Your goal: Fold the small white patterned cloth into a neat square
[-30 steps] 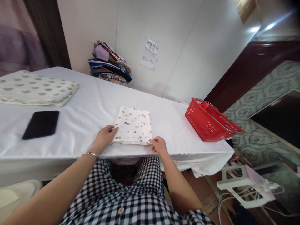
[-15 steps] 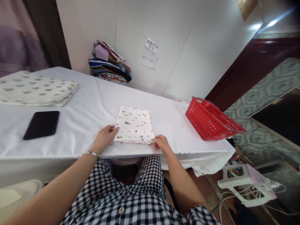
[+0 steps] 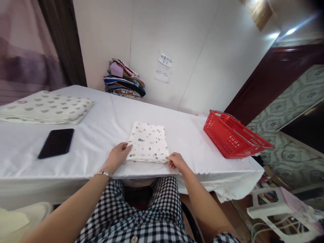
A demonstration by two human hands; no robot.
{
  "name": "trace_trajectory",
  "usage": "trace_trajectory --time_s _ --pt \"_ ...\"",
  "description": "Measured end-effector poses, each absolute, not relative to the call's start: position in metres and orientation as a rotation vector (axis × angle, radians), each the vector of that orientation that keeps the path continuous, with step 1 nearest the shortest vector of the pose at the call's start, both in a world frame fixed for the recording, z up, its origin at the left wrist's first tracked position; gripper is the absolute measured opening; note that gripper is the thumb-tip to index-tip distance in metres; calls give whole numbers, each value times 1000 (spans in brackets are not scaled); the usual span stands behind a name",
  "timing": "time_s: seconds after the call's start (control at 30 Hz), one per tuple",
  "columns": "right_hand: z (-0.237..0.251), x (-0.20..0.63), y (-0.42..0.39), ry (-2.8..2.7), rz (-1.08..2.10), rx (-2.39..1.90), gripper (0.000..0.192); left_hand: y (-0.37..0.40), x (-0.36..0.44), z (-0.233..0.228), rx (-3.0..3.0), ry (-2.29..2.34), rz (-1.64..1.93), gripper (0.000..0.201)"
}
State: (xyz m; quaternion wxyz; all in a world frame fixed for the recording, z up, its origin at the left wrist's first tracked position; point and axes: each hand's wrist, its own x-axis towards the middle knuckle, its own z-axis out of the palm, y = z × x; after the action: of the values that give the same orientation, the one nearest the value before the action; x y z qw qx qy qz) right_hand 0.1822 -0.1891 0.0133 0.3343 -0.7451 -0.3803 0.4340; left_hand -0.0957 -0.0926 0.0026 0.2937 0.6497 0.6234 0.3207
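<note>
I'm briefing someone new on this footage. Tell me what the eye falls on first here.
The red basket stands out, sitting at the right end of the white table. At the near edge, the left hand and right hand rest on the corners of a small folded patterned cloth. A black tablet lies to the left.

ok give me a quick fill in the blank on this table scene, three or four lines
1. Both hands, the left hand and the right hand, touch the near corners of a folded ____ cloth.
2. The basket at the table's right end is ____ in colour.
3. The black phone lies on the white tablecloth to the ____ of the left hand.
4. The stack of folded fabrics sits against the ____.

Missing words: patterned; red; left; wall
</note>
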Motion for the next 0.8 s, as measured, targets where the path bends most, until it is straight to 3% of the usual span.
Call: trace_trajectory --time_s 0.4,0.63,0.8 --pt "14 198 -177 -1305 899 -2075 10 -91 -98 -6 1757 1626 858 44" --pt "17 189 -147 -1428 638 -2113 31 -94 -97 1 1750 1639 816 45" --pt "3 182 -146 -1405 470 -2123 25 -95 -96 4 1747 1643 821 45"
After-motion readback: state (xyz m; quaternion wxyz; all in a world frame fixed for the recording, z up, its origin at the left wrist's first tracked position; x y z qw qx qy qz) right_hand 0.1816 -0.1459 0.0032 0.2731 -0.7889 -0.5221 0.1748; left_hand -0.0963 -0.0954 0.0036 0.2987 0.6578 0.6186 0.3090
